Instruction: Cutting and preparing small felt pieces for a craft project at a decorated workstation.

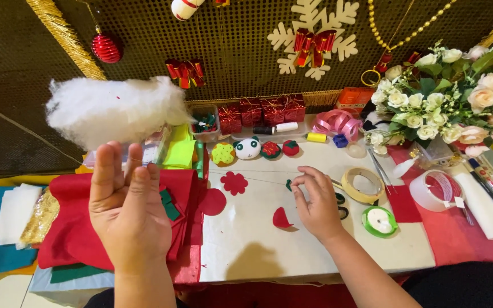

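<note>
My left hand (125,208) is raised above the table's left side, fingers pointing up, pinching a fluffy wad of white stuffing (112,108) at its fingertips. My right hand (315,202) rests on the white work mat (258,245), fingers curled over a small green felt piece (288,184) and what looks like a thin thread. A red felt half-circle (281,218) lies just left of that hand, with a red felt flower (234,183) further left.
A stack of red and green felt (75,234) lies at left. Tape rolls (363,185), a green spool (380,221), small stuffed felt balls (249,149), red gift boxes (261,111) and an artificial flower bouquet (446,108) crowd the back and right.
</note>
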